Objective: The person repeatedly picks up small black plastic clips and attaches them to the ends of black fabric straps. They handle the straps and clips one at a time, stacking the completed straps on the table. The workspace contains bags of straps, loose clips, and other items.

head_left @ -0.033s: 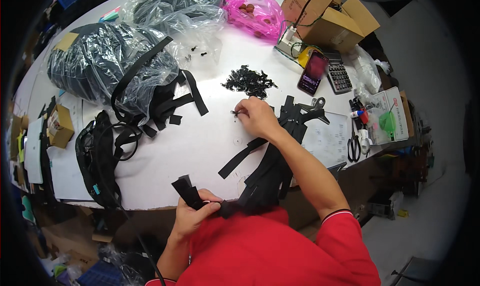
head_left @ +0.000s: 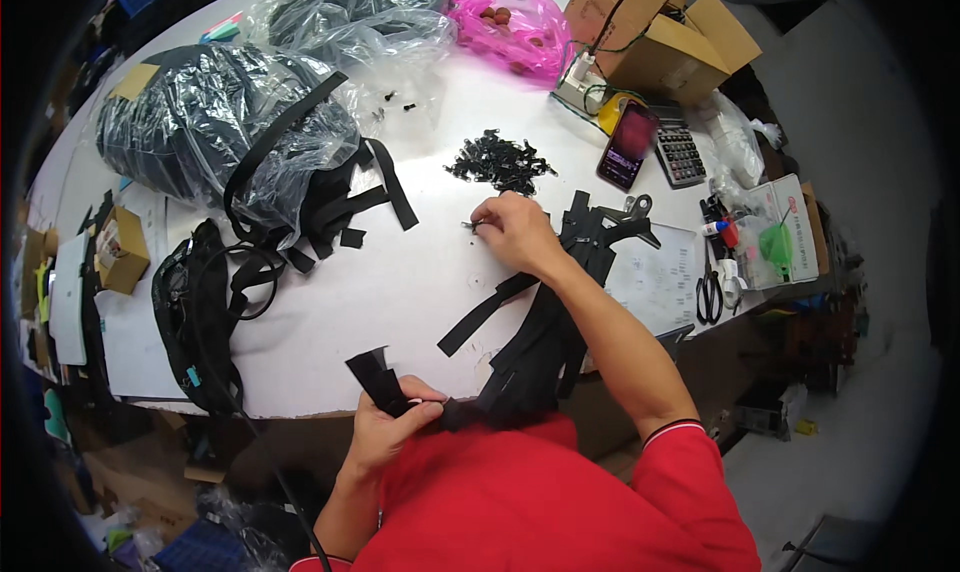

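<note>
Near the table's front edge, my left hand (head_left: 390,427) is closed round black fabric strips (head_left: 374,374), whose ends stick up past the fingers. My right hand (head_left: 518,234) is over the table, thumb and forefinger pinched on a small black piece (head_left: 471,226) that looks like a zipper slider. Just beyond it lies a pile of similar small black pieces (head_left: 499,160). Under and beside my right forearm is a heap of long black strips (head_left: 540,337), running down toward my lap. A metal tool with a holed end (head_left: 637,208) lies at the heap's far end.
At left are a plastic-wrapped black bundle (head_left: 215,122) and a black bag (head_left: 195,312). A pink plastic bag (head_left: 508,27), cardboard box (head_left: 690,57) and power strip (head_left: 580,90) stand far back. A phone (head_left: 628,147), calculator (head_left: 680,154) and black scissors (head_left: 709,297) lie to the right.
The strip ends in my left hand have shifted and fanned slightly. My right hand stays almost in the same place.
</note>
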The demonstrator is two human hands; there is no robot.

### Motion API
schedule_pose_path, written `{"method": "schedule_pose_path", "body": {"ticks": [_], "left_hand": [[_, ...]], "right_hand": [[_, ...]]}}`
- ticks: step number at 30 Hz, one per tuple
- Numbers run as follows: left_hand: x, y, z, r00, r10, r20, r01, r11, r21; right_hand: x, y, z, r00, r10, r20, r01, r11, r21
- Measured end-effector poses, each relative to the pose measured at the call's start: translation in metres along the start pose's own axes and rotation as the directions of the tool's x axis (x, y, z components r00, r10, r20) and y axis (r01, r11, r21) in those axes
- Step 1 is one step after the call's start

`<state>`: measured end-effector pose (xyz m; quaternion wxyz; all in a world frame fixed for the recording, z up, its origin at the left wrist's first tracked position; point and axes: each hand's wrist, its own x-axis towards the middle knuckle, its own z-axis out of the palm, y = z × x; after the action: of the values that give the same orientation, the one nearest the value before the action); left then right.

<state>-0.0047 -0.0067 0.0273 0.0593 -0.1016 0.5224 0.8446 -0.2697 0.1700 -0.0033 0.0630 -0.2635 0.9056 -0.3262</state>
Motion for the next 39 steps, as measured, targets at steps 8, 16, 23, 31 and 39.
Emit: {"method": "schedule_pose_path", "body": {"ticks": [8,16,23,31,39], "left_hand": [[0.01,-0.005,0.0,0.987,-0.096,-0.131,0.104,0.993,0.051],[0.024,0.0,0.016,0.987,-0.124,-0.103,0.128,0.991,0.033],[0.024,0.001,0.034,0.982,0.115,-0.149,-0.101,0.99,0.101],[0.021,-0.001,0.039,0.962,0.202,-0.184,-0.166,0.967,0.192],[0.02,-0.001,0.036,0.975,0.179,-0.133,-0.134,0.947,0.29]], "right_hand": [[-0.046,-0.037,-0.026,0.994,0.107,-0.029,-0.089,0.929,0.358],[-0.118,-0.055,-0.011,0.984,0.124,0.132,-0.181,0.663,0.726],[-0.141,-0.07,-0.01,0.989,-0.018,0.149,-0.117,0.535,0.837],[-0.146,-0.072,-0.011,0.986,-0.05,0.16,-0.114,0.498,0.859],[-0.15,-0.072,-0.007,0.991,-0.04,0.126,-0.082,0.563,0.822]]}}
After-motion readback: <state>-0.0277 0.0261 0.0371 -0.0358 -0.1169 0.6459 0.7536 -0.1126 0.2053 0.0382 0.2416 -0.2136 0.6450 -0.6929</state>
